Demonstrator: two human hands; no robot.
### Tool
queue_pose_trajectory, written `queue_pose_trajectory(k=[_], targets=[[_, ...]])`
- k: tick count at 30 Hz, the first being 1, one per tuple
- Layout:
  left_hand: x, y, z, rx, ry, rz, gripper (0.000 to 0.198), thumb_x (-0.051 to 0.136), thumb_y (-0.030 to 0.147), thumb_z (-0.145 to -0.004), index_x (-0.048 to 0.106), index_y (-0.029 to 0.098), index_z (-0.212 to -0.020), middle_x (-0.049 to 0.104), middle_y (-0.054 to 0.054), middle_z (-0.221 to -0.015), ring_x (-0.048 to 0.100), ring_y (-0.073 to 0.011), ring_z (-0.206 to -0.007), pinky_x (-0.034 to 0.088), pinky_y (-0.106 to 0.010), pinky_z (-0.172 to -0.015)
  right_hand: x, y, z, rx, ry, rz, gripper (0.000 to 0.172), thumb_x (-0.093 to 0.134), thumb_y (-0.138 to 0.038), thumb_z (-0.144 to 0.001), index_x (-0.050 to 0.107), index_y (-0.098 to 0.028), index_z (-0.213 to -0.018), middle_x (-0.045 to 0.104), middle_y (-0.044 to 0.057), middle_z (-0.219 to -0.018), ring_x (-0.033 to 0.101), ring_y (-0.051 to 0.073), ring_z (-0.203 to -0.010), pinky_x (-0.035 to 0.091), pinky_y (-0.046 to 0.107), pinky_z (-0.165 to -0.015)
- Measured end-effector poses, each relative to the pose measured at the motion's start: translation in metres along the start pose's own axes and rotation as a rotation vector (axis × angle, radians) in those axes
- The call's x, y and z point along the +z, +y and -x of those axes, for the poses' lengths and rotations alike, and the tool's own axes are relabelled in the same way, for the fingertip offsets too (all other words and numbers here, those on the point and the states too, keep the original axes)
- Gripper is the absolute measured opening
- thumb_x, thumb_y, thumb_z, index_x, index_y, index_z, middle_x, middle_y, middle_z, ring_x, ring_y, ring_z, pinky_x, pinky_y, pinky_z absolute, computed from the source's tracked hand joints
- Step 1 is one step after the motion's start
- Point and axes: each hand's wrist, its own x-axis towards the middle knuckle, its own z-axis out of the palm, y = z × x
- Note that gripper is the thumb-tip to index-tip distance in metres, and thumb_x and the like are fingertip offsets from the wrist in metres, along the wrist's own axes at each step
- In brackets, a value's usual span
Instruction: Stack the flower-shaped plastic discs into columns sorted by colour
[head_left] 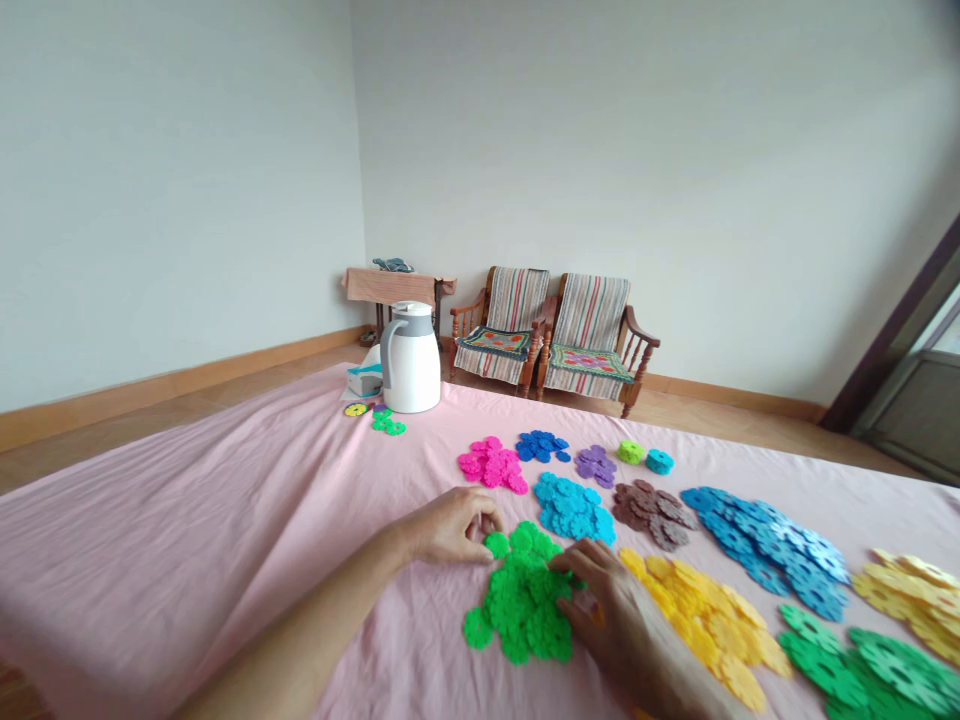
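Our forearms (292, 630) are reaching in from the bottom edge over a pink cloth (225, 520). Our left hand (452, 525) is curving at the left edge of a green pile (526, 595) of discs, thumb and fingers standing apart beside one green disc (496, 545). Our right hand (611, 600) is touching the pile's right side, index finger and thumb parted; we cannot tell whether they are gripping a disc. Yellow discs (701, 612) are lying just right of that hand, while light-blue discs (574, 508) are sitting beyond the green pile. Farther back, a white jug (416, 368) is standing upright on the cloth.
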Motion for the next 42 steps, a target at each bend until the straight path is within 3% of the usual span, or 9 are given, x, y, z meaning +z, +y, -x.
queue_pose_trajectory(k=[4, 7, 10, 15, 22, 26, 30, 35, 42], targets=[[0.004, 0.006, -0.001, -0.021, 0.104, 0.018, 0.041, 0.078, 0.026, -0.063, 0.063, 0.016, -0.100, 0.058, 0.000, -0.080, 0.049, -0.0094, -0.057, 0.040, -0.019, -0.053, -0.001, 0.004, 0.000, 0.023, 0.050, -0.063, 0.017, 0.053, -0.015, -0.074, 0.058, -0.021, -0.089, 0.059, 0.003, -0.090, 0.055, 0.018, -0.085, 0.041, 0.029, -0.075], [0.008, 0.020, -0.002, 0.041, 0.174, -0.029, 0.030, 0.076, 0.022, -0.068, 0.064, 0.016, -0.095, 0.057, 0.000, -0.080, 0.050, -0.0100, -0.060, 0.041, -0.020, -0.057, -0.002, 0.007, -0.003, 0.092, 0.051, -0.160, 0.012, 0.052, -0.012, -0.072, 0.055, -0.019, -0.081, 0.057, 0.000, -0.074, 0.052, 0.014, -0.069, 0.039, 0.027, -0.064], [0.014, 0.037, -0.002, 0.126, 0.210, -0.059, 0.026, 0.075, 0.020, -0.070, 0.064, 0.016, -0.094, 0.059, -0.002, -0.084, 0.054, -0.0134, -0.070, 0.044, -0.022, -0.064, -0.003, 0.010, -0.008, 0.152, 0.055, -0.375, 0.009, 0.055, -0.019, -0.075, 0.055, -0.019, -0.084, 0.053, -0.003, -0.066, 0.050, 0.013, -0.061, 0.038, 0.025, -0.056], [0.027, 0.059, 0.000, 0.212, 0.213, -0.084, 0.047, 0.076, 0.031, -0.071, 0.057, 0.018, -0.113, 0.059, -0.007, -0.100, 0.056, -0.0187, -0.086, 0.046, -0.028, -0.078, 0.002, 0.003, -0.012, 0.218, 0.090, -0.838, 0.026, 0.065, -0.038, -0.073, 0.055, -0.019, -0.088, 0.055, -0.004, -0.063, 0.056, 0.012, -0.057, 0.042, 0.024, -0.054], [0.035, 0.067, 0.000, 0.245, 0.196, -0.222, 0.031, 0.073, 0.025, -0.074, 0.062, 0.017, -0.103, 0.061, -0.005, -0.089, 0.056, -0.0192, -0.086, 0.045, -0.027, -0.075, 0.007, -0.006, -0.013, 0.267, 0.141, -0.919, 0.040, 0.072, -0.052, -0.063, 0.058, -0.018, -0.079, 0.058, -0.002, -0.062, 0.054, 0.011, -0.052, 0.041, 0.022, -0.048], [0.029, 0.062, -0.001, 0.231, 0.211, -0.194, 0.027, 0.069, 0.020, -0.076, 0.062, 0.018, -0.102, 0.061, -0.004, -0.091, 0.055, -0.0182, -0.085, 0.045, -0.026, -0.076, 0.004, -0.005, -0.013, 0.268, 0.166, -0.885, 0.039, 0.068, -0.051, -0.068, 0.057, -0.018, -0.084, 0.060, -0.001, -0.063, 0.055, 0.011, -0.051, 0.040, 0.022, -0.047], [0.008, 0.041, -0.001, 0.062, 0.301, -0.119, 0.025, 0.073, 0.017, -0.070, 0.065, 0.018, -0.094, 0.058, -0.001, -0.084, 0.053, -0.0142, -0.073, 0.043, -0.024, -0.068, -0.002, 0.006, -0.013, 0.260, 0.263, -0.762, 0.035, 0.063, -0.048, -0.074, 0.056, -0.017, -0.088, 0.062, 0.001, -0.065, 0.058, 0.013, -0.054, 0.043, 0.023, -0.050], [-0.008, 0.012, 0.001, -0.054, 0.164, -0.028, 0.027, 0.080, 0.024, -0.062, 0.070, 0.017, -0.086, 0.053, 0.001, -0.075, 0.050, -0.0108, -0.063, 0.038, -0.020, -0.056, -0.003, 0.021, -0.013, 0.284, 0.316, -0.662, 0.031, 0.062, -0.045, -0.073, 0.057, -0.018, -0.086, 0.062, 0.000, -0.063, 0.058, 0.015, -0.053, 0.044, 0.025, -0.050], [0.003, 0.000, 0.000, 0.024, 0.082, -0.080, 0.030, 0.080, 0.025, -0.063, 0.070, 0.018, -0.090, 0.055, 0.000, -0.075, 0.050, -0.0112, -0.061, 0.037, -0.020, -0.055, 0.000, 0.017, -0.013, 0.288, 0.292, -0.634, 0.030, 0.059, -0.047, -0.074, 0.059, -0.018, -0.081, 0.061, 0.001, -0.062, 0.058, 0.016, -0.053, 0.045, 0.027, -0.051]])
